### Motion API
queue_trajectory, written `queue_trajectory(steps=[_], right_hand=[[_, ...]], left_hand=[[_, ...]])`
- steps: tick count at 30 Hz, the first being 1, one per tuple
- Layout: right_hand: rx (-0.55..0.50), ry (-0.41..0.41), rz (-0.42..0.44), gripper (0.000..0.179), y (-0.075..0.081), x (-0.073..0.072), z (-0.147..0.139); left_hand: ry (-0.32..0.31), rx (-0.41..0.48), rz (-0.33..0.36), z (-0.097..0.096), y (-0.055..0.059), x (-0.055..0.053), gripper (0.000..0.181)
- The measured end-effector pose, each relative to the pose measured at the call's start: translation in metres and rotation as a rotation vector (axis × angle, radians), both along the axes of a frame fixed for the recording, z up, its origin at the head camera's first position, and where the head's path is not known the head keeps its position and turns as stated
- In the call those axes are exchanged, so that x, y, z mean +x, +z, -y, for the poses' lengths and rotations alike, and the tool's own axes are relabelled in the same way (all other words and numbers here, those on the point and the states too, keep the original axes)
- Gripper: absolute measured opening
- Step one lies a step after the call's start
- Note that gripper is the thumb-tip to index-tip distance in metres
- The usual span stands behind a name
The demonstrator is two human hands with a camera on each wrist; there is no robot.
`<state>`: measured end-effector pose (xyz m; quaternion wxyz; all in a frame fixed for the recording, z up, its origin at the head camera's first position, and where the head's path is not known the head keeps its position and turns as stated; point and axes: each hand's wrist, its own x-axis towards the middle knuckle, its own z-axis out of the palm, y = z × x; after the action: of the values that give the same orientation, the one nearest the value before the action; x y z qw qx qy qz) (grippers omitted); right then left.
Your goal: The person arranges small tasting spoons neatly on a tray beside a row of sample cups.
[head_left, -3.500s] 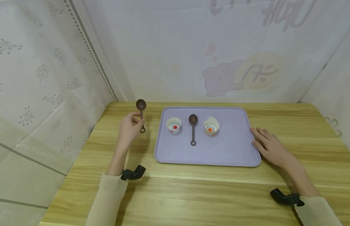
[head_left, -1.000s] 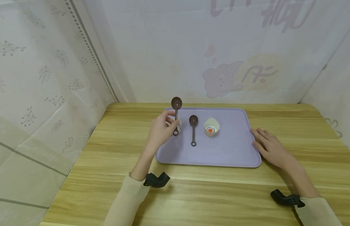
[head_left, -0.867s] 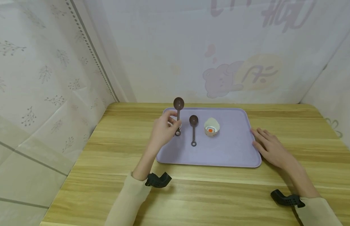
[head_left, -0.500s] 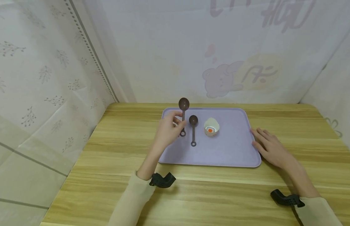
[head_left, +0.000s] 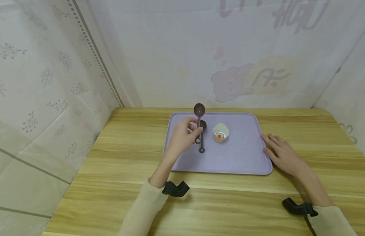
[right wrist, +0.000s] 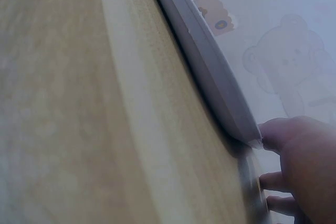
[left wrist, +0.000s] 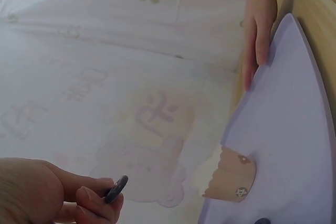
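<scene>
My left hand [head_left: 182, 136] pinches the handle of a dark brown measuring spoon [head_left: 199, 109], bowl pointing away, over the left half of a lilac tray [head_left: 241, 157]. In the left wrist view only the dark end of the spoon's handle [left wrist: 116, 189] shows between thumb and fingers. A second brown measuring spoon [head_left: 201, 142] lies on the tray, partly overlapped by the held one. To its right stands a paper baking cup [head_left: 220, 129] with an orange-and-white piece inside. The left baking cup is hidden behind my left hand. My right hand [head_left: 281, 154] rests with extended fingers at the tray's right rim [right wrist: 210, 72].
The tray lies on a wood-grain table [head_left: 229, 203]. A pale printed curtain [head_left: 170, 59] hangs behind the table's far edge and along the sides. Black wrist mounts [head_left: 176, 189] sit on both forearms, at the cuffs of beige sleeves.
From left of the tray, my left hand has carried the measuring spoon rightward over it, past the left baking cup to the lying spoon. My right hand stays at the rim.
</scene>
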<state>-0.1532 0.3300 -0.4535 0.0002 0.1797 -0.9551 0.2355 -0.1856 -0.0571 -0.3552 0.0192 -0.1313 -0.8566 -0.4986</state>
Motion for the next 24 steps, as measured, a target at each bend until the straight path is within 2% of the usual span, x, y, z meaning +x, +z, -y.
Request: queue_trajectory(steps=[11, 24], right_hand=[[-0.001, 0.003, -0.005, 0.058, -0.002, 0.000, -0.001], [0.005, 0.008, -0.020, 0.059, -0.003, -0.001, -0.001]], left_hand=[[-0.035, 0.027, 0.030, -0.014, 0.000, 0.000, 0.029], [-0.069, 0.014, 0.002, -0.031, -0.002, 0.001, 0.028]])
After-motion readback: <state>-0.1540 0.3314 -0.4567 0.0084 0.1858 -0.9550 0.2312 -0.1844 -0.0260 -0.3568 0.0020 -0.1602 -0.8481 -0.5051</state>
